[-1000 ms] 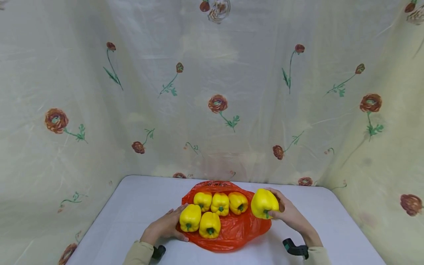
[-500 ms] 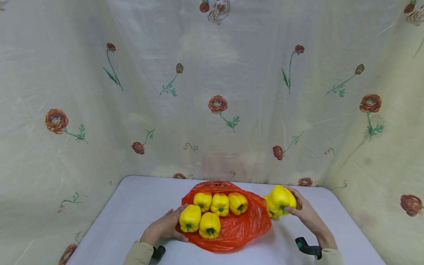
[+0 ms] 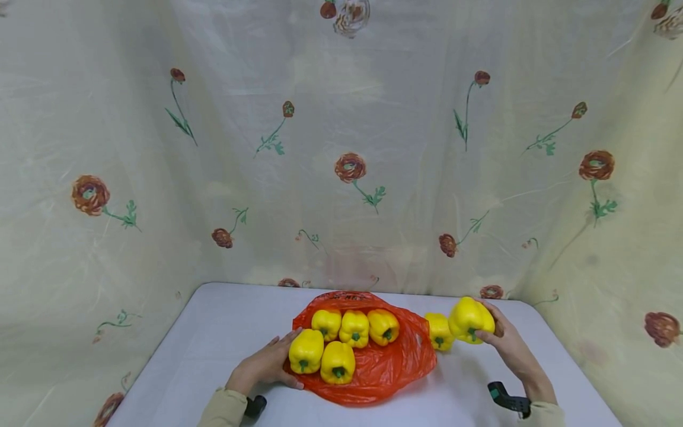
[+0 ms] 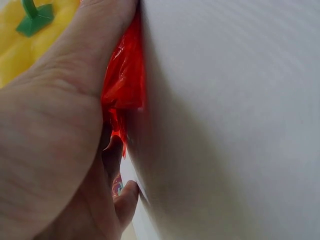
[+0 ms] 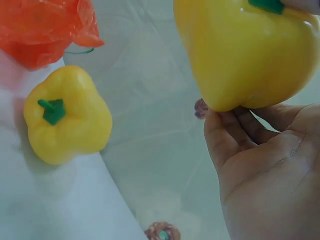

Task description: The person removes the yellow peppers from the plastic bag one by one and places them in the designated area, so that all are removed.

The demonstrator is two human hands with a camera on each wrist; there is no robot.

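Note:
My right hand (image 3: 508,341) holds a yellow bell pepper (image 3: 471,319) above the table's right side, fingers behind it and thumb near its green stem. Just left of it, another yellow pepper (image 3: 439,332) sits on the table beside the red plastic bag (image 3: 392,370); the right wrist view also shows this pepper (image 5: 70,125). Several yellow peppers (image 3: 338,362) lie in the bag's mouth. Against the bag's left edge rests my left hand (image 3: 267,365), fingers and thumb extended, next to the nearest pepper (image 3: 306,351). The left wrist view partly hides where its fingers meet the bag.
The white table (image 3: 213,338) extends to both sides of the bag. A flowered curtain (image 3: 405,178) hangs behind the table and along both sides. Dark straps (image 3: 509,400) circle both wrists.
My right hand has carried its pepper rightward, away from the bag. The pepper on the table beside the bag, hidden at first, now shows. My left hand has stayed in place.

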